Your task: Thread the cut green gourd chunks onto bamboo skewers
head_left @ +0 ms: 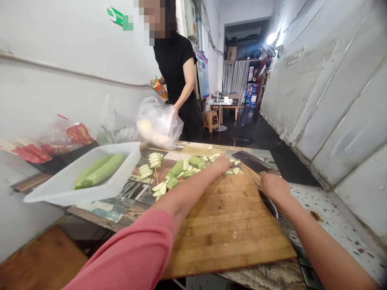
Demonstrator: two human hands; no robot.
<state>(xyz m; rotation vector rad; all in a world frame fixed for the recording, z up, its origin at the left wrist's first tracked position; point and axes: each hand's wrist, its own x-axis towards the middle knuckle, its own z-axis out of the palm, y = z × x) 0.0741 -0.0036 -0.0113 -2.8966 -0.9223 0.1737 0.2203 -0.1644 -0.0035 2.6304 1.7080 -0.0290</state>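
Observation:
My left hand (222, 164) reaches across the wooden cutting board (229, 225) to the pile of cut green squash pieces (187, 166) at its far edge, fingers curled down among them. My right hand (272, 185) rests at the board's right edge, closed around a bundle of thin wooden skewers (250, 173). A dark cleaver (248, 159) lies flat just beyond the skewers. More squash slices (151, 167) and a loose skewer lie left of the board.
A white tray (60, 187) holding whole green squash (101, 171) stands at the left. A person in black stands across the table holding a clear plastic bag (159, 125) and an orange packet (159, 89). Walls run on both sides; a corridor with stools lies behind.

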